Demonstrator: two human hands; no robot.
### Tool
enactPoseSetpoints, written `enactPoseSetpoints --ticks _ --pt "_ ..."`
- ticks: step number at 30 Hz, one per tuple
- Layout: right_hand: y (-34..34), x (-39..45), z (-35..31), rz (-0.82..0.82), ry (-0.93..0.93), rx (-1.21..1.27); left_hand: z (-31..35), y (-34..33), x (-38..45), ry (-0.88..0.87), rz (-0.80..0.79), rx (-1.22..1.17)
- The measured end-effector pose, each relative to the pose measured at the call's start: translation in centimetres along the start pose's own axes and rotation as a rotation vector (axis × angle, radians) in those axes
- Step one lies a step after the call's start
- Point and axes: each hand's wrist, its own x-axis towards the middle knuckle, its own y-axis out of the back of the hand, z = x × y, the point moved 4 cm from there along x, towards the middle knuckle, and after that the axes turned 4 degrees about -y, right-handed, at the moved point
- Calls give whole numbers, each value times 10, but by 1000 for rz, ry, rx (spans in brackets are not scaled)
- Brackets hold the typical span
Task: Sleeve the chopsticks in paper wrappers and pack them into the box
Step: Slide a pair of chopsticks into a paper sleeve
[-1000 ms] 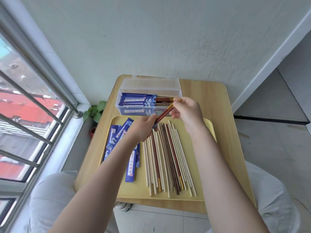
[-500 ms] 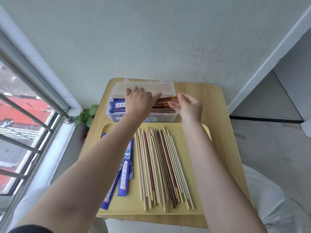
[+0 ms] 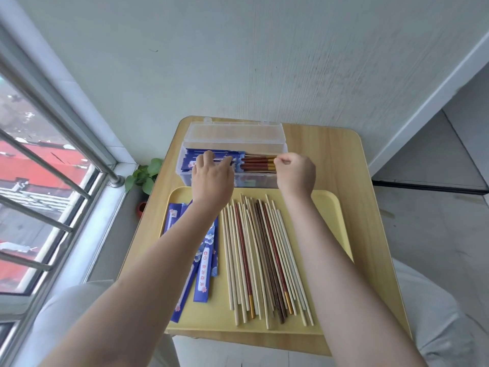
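A light wooden table (image 3: 330,160) stands against the pale wall, and on it lies a yellow tray (image 3: 333,223) with the clear plastic box (image 3: 238,133) just behind it, lid tipped back. On the tray a row of bare chopsticks (image 3: 262,255) lies lengthwise, with loose blue wrappers (image 3: 205,266) beside them on the left. Inside the box sit sleeved chopsticks (image 3: 254,163), red and gold ends showing. The left hand (image 3: 211,178) lies flat with fingers spread on the blue sleeves in the box. The right hand (image 3: 296,172) is curled, its fingertips pinching the gold ends of those chopsticks.
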Motion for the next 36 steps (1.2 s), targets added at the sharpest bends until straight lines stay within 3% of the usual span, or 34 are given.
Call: enactPoseSetpoints --ticks 3,7,13,16,18,20,25,30,36 --pt "0 -1 -5 -17 133 -170 -1 1 0 0 -30 31" --pt "-5 -8 -6 -172 222 -398 3 7 -1 3 -22 19" --pt "1 -49 -18 -173 304 -246 -6 24 -32 79 155 -152" --pt "-19 -85 -9 -450 263 -291 -19 17 -54 234 -142 -62" --pt "-35 -111 1 -631 225 -450 -26 8 -73 230 -365 64" --pt "-45 -131 11 -690 216 -566 -29 -1 -89 230 -441 93" --pt "-45 -154 25 -576 247 -551 -27 -9 -114 256 -355 18" --pt "-37 -158 30 -572 220 -415 -28 -8 -118 289 -215 -53" --pt "-19 -148 32 -540 102 -127 -39 11 -116 422 8 -429"
